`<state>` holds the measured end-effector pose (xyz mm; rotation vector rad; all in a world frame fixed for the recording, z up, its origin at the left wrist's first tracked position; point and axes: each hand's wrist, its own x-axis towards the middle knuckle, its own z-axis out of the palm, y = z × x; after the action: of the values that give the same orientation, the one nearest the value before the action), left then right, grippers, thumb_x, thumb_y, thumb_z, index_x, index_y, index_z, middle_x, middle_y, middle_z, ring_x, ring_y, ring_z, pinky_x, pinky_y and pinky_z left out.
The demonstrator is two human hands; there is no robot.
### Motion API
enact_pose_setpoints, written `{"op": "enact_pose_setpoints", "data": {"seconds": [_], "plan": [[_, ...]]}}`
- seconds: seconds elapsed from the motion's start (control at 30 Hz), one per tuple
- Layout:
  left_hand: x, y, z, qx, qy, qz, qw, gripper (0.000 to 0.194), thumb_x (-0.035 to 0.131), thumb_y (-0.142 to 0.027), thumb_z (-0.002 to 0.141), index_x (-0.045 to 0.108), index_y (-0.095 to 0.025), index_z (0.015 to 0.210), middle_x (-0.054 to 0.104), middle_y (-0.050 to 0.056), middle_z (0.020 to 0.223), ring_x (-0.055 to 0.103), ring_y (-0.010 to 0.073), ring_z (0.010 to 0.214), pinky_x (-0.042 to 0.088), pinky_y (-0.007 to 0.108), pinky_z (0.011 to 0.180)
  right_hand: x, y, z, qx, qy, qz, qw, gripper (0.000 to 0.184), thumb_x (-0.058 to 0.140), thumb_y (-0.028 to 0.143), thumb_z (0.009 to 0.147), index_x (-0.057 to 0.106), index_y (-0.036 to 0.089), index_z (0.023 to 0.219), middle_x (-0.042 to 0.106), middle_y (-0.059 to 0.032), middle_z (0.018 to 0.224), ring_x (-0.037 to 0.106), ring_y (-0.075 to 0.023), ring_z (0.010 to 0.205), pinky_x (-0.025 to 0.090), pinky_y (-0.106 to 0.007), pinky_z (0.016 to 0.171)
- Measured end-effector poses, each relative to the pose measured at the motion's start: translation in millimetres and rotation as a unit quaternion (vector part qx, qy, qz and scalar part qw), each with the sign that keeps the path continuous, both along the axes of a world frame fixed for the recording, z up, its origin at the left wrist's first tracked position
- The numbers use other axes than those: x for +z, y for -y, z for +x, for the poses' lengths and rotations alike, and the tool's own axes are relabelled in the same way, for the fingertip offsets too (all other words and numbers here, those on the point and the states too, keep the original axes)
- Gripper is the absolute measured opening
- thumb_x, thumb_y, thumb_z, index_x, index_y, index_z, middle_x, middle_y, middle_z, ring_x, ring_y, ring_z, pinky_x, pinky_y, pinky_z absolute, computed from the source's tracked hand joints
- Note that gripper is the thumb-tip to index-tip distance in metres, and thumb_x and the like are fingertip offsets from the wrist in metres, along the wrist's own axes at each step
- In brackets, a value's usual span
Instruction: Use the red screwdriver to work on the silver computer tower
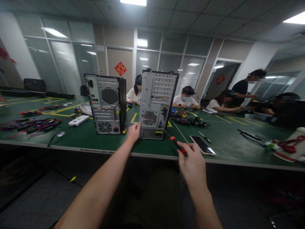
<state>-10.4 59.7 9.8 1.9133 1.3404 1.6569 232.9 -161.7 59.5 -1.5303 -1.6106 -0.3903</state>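
A grey computer case (149,95) stands upright before me on the green table, its rear panel with slots and ports turned my way. My left hand (133,132) is closed against its lower left edge; some fingers are hidden behind the side. In my right hand (192,156) is a screwdriver (175,140) with a red and black handle. Its thin shaft points at the lower right edge of the case, and the tip appears to be at that edge. To the left stands a second computer case (105,109), black-sided, with its rear panel also facing me.
A phone (202,145) lies right of the screwdriver, near a thin tool (204,136). Black cables (189,121) lie behind. On the left are a wire pile (30,125) and a white device (78,120). A white container (289,149) stands far right. Several people sit or stand across the table.
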Motion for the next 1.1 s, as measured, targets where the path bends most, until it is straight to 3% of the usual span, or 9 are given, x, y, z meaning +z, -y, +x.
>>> {"op": "enact_pose_setpoints", "data": {"seconds": [0.17, 0.27, 0.43, 0.53, 0.67, 0.8, 1.1], "plan": [[0.4, 0.1, 0.2, 0.014, -0.009, -0.007, 1.000, 0.058, 0.036, -0.056, 0.106, 0.076, -0.016, 0.091, 0.076, 0.011, 0.087, 0.068, 0.0242, 0.084, 0.046, 0.030, 0.076, -1.0, -2.0, -2.7, -0.014, -0.047, -0.004, 0.999, 0.043, 0.054, 0.050, 0.100, 0.073, 0.017, 0.121, 0.072, -0.0121, 0.102, 0.069, -0.0264, 0.084, 0.053, -0.039, 0.078], [0.5, 0.7, 0.1, 0.009, -0.008, -0.011, 1.000, 0.059, 0.036, -0.056, 0.106, 0.075, -0.016, 0.093, 0.076, 0.010, 0.087, 0.067, 0.0237, 0.084, 0.045, 0.029, 0.075, -0.3, -3.5, -5.6, -0.046, -0.085, -0.042, 0.994, 0.054, 0.051, 0.063, 0.099, 0.073, 0.017, 0.117, 0.076, -0.0124, 0.091, 0.071, -0.0273, 0.076, 0.052, -0.038, 0.073], [0.9, 1.9, -0.2, 0.000, 0.002, -0.007, 1.000, 0.057, 0.037, -0.057, 0.105, 0.074, -0.017, 0.090, 0.075, 0.010, 0.085, 0.068, 0.0243, 0.085, 0.045, 0.029, 0.075, 1.3, -4.3, -7.3, -0.067, -0.146, -0.113, 0.980, 0.055, 0.049, 0.068, 0.099, 0.072, 0.018, 0.103, 0.070, -0.0063, 0.064, 0.067, -0.0241, 0.054, 0.046, -0.033, 0.060], [1.0, 2.1, -0.1, -0.003, 0.004, -0.010, 1.000, 0.057, 0.037, -0.057, 0.105, 0.074, -0.017, 0.090, 0.075, 0.009, 0.085, 0.067, 0.0239, 0.084, 0.045, 0.029, 0.074, 0.1, -4.2, -6.6, -0.067, -0.119, -0.085, 0.987, 0.055, 0.049, 0.068, 0.099, 0.073, 0.018, 0.104, 0.069, -0.0061, 0.065, 0.067, -0.0250, 0.058, 0.046, -0.034, 0.062], [1.0, 2.1, 0.1, 0.002, -0.003, -0.012, 1.000, 0.058, 0.035, -0.058, 0.105, 0.072, -0.017, 0.088, 0.074, 0.008, 0.084, 0.066, 0.0223, 0.082, 0.043, 0.028, 0.073, -1.7, -2.7, -5.5, -0.041, -0.046, -0.019, 0.998, 0.052, 0.050, 0.060, 0.100, 0.074, 0.017, 0.117, 0.073, -0.0100, 0.086, 0.069, -0.0262, 0.075, 0.049, -0.036, 0.071], [1.2, 2.5, 0.2, 0.001, -0.002, -0.007, 1.000, 0.057, 0.035, -0.057, 0.106, 0.072, -0.017, 0.088, 0.074, 0.008, 0.084, 0.066, 0.0218, 0.081, 0.043, 0.028, 0.073, -1.5, -0.9, -2.9, -0.022, -0.004, 0.001, 1.000, 0.038, 0.051, 0.041, 0.100, 0.074, 0.021, 0.122, 0.067, -0.0097, 0.099, 0.066, -0.0249, 0.084, 0.052, -0.037, 0.073], [1.6, 3.3, 0.4, -0.003, 0.002, -0.005, 1.000, 0.058, 0.036, -0.056, 0.106, 0.074, -0.016, 0.088, 0.075, 0.009, 0.084, 0.067, 0.0228, 0.081, 0.044, 0.029, 0.073, -2.9, -2.0, 0.3, 0.020, 0.035, 0.042, 0.998, 0.035, 0.051, 0.016, 0.091, 0.080, 0.023, 0.109, 0.063, -0.0136, 0.119, 0.064, -0.0280, 0.105, 0.056, -0.046, 0.092]]}}
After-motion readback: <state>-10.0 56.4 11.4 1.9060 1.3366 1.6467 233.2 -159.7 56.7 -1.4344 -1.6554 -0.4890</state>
